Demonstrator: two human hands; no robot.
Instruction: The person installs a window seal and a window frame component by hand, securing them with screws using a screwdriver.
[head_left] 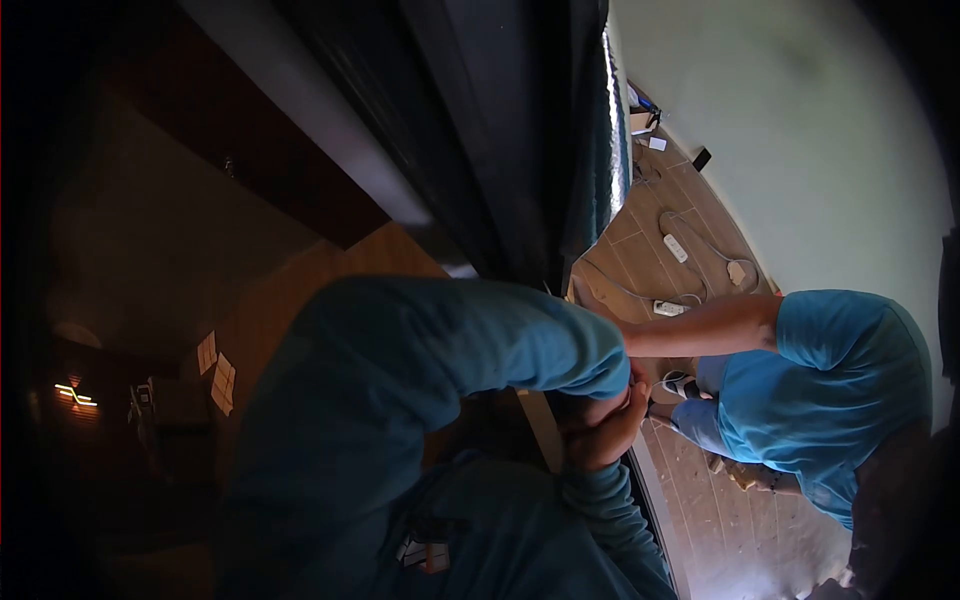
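Note:
My left hand point(632, 383) shows only in small part past the end of its teal sleeve; its fingers are hidden. Close against it, my right hand point(612, 436) is bent with its fingers closed, and what they hold cannot be made out. Both hands are beside the dark frame of an opening point(645, 490) between two rooms. From the right, the bare forearm of another person in a blue T-shirt point(830, 385) reaches to the same spot; that person's hand is hidden behind my sleeve.
A dark upright panel point(500, 130) rises above my left arm. On the tiled floor point(715, 510) lie a white power strip point(675, 248), a second power strip point(670, 308) and loose cables. A pale wall point(800, 150) bounds the floor. The room on the left is dim.

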